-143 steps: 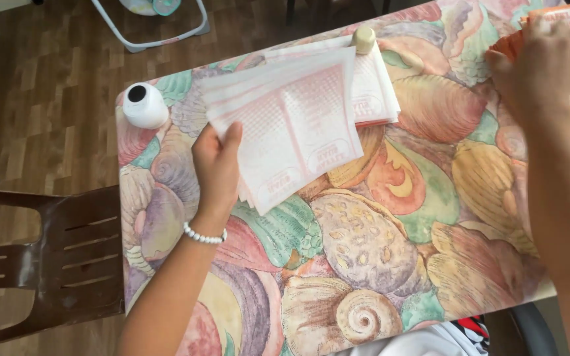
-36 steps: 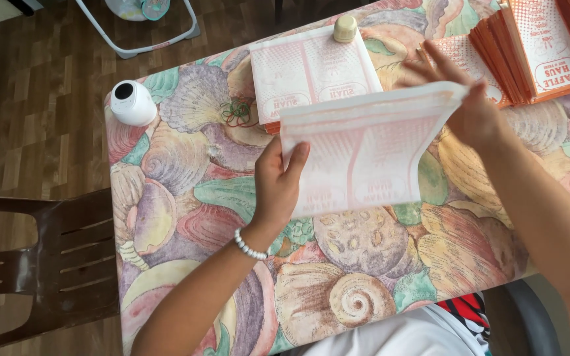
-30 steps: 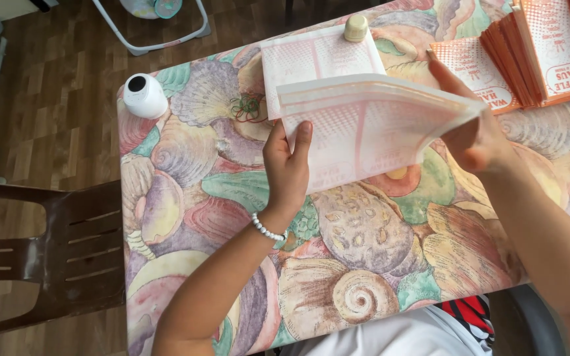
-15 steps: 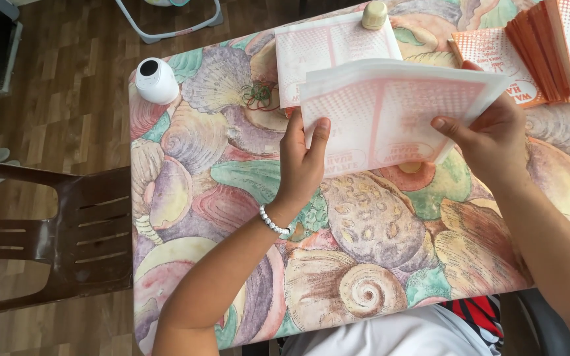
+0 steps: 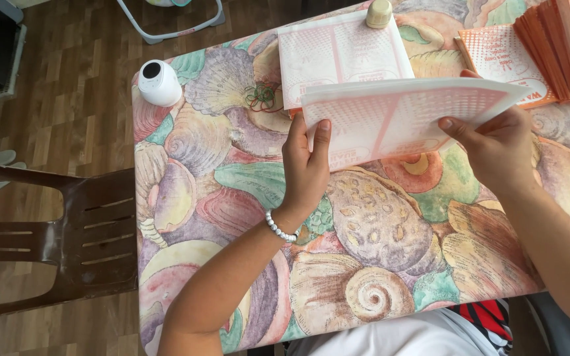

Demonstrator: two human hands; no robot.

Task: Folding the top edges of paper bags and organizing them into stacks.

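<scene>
Both hands hold one pink-and-white printed paper sheet (image 5: 404,118) up over the far middle of the surface (image 5: 232,191), which wears a shell-print cover. Left hand (image 5: 306,173) pinches the sheet's near-left edge, fingers (image 5: 322,135) closed on the paper, thumb hidden under it. Right hand (image 5: 496,148) grips the right side, fingers wrapped narrow around the edge from below.

Risks, as a judgement: the sheet looks thin and bowed, so an uneven pull between the hands could crease or tear it. The grip is at the edges only, and a slack pinch would likely let it droop or slide. It may be more than one layer, cannot tell; if so, layers could fan apart.

Around: a flat stack of similar sheets (image 5: 341,56) lies just beyond, partly hidden by the held sheet, with a small beige cap-like weight (image 5: 379,13) on its far edge. Loose rubber bands (image 5: 262,99) sit just left of that stack. An orange-edged bundle of sheets (image 5: 549,46) is at far right, near the right hand; swinging the sheet right could snag it. A white round container (image 5: 159,82) stands at the far-left corner, well apart. A brown plastic chair (image 5: 54,237) is left of the surface, on wood floor (image 5: 54,86).
</scene>
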